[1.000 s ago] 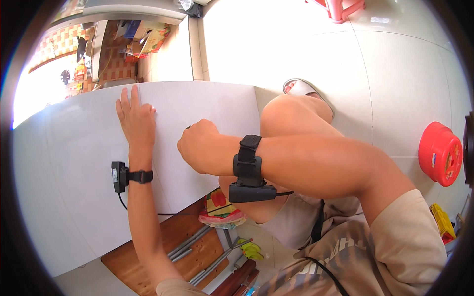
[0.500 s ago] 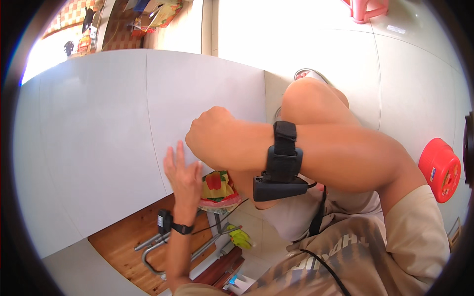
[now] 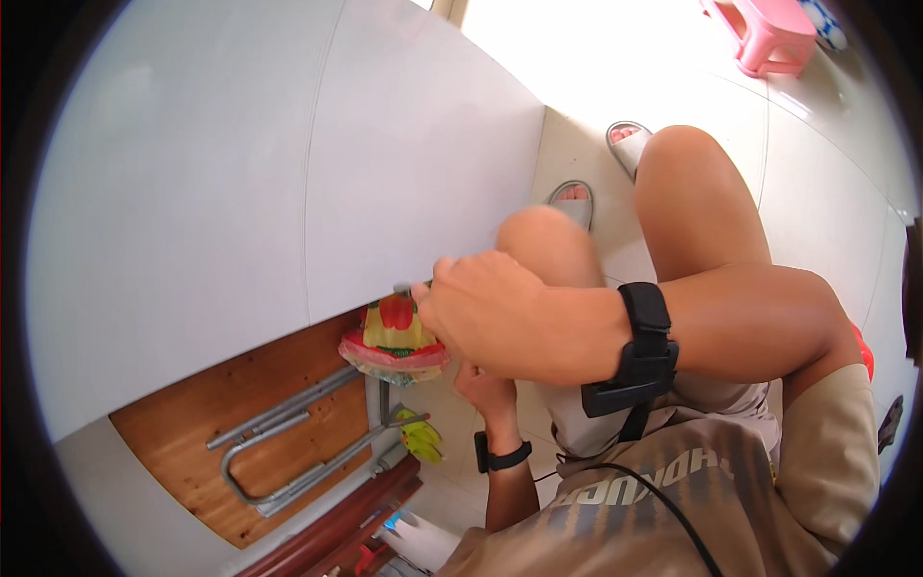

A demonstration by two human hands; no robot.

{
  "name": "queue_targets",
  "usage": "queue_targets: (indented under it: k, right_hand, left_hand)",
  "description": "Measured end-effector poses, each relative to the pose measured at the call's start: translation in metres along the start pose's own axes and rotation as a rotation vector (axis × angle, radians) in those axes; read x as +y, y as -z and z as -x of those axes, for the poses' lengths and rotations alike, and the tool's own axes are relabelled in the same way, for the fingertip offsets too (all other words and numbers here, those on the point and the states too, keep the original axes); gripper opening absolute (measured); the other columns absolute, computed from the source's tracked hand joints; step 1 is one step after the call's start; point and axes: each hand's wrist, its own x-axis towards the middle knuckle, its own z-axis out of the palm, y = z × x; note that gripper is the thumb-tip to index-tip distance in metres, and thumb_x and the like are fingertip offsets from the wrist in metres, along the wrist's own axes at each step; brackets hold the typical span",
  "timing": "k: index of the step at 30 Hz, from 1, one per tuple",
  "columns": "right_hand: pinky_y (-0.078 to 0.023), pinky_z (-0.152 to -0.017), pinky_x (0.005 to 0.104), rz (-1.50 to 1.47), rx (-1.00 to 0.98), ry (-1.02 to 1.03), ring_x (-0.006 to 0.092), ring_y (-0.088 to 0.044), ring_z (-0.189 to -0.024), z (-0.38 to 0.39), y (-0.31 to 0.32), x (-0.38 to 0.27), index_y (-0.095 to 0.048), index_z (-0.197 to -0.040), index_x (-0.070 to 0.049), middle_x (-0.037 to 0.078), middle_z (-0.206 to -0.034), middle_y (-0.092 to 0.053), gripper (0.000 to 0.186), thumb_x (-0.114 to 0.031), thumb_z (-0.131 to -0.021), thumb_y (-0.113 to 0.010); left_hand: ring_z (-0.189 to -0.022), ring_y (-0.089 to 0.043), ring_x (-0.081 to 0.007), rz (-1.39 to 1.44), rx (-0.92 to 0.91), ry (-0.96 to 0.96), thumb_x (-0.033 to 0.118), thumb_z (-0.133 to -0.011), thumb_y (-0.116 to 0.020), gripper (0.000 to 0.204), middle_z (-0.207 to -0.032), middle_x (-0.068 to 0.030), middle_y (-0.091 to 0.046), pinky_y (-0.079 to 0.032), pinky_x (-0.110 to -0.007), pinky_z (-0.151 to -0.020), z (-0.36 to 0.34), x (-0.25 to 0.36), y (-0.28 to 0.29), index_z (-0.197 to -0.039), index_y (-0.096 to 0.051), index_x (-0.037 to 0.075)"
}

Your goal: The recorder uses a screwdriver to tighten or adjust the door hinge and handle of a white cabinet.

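Beside the white table [image 3: 202, 202], our right hand [image 3: 498, 310] curls near our half-hidden left hand [image 3: 484, 389]; can't tell either grip; we should keep both clear of the table.

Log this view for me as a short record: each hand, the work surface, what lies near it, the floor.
Right hand: curled, back to the camera, by the white tabletop's edge; a small grey piece shows near its fingertips, grip unclear
Left hand: lower, partly hidden by the right; contents unclear
Wrists: black strapped device on each
Surface: white tabletop, seamed
Near its edge: colourful bag; wooden board with grey metal tubes; yellow-green item
Floor: pale tiles, pink stool, sandalled feet
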Motion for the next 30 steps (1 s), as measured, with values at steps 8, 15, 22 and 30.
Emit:
queue_targets:
  k: [8,15,22,30]
  right_hand:
    - [-0.057,-0.064,0.0367,-0.011,0.022,0.058,0.0296,-0.066,-0.089,-0.012,-0.017,-0.03,-0.048,-0.137,0.013,0.02,-0.097,-0.059,0.065,-0.007,-0.079,-0.069]
    - [-0.055,-0.056,0.0305,0.003,0.282,0.109,0.0234,-0.065,-0.075,-0.026,-0.031,-0.037,-0.061,-0.104,0.006,0.012,-0.085,-0.059,0.029,-0.012,-0.083,-0.068]
    - [-0.056,-0.061,0.0383,-0.131,0.039,-0.043,0.0338,-0.068,-0.086,-0.026,0.016,-0.012,-0.047,-0.133,0.014,0.023,-0.097,-0.059,0.067,-0.004,-0.075,-0.073]
    - [-0.056,-0.063,0.0402,-0.058,0.075,0.051,0.0356,-0.069,-0.084,-0.031,0.001,-0.039,-0.047,-0.136,0.013,0.021,-0.096,-0.061,0.067,-0.004,-0.077,-0.073]
  left_hand:
    - [-0.089,-0.071,-0.0189,0.228,0.047,0.168,0.0,-0.084,-0.072,0.019,-0.096,-0.013,-0.076,-0.053,-0.031,-0.082,0.005,-0.017,-0.014,-0.102,-0.071,-0.003]
    - [-0.088,-0.071,-0.0171,0.336,0.043,0.247,0.001,-0.084,-0.073,0.018,-0.096,-0.0118,-0.076,-0.053,-0.031,-0.082,0.006,-0.023,-0.019,-0.101,-0.071,-0.003]
    - [-0.088,-0.07,-0.0153,0.523,0.0,0.426,0.001,-0.084,-0.073,0.018,-0.097,-0.0107,-0.076,-0.053,-0.031,-0.081,0.0,-0.025,-0.032,-0.101,-0.071,-0.004]
    - [-0.086,-0.067,-0.0122,0.293,0.06,0.163,0.0,-0.086,-0.072,0.016,-0.095,-0.0057,-0.074,-0.053,-0.028,-0.079,0.002,-0.034,-0.03,-0.101,-0.071,-0.003]
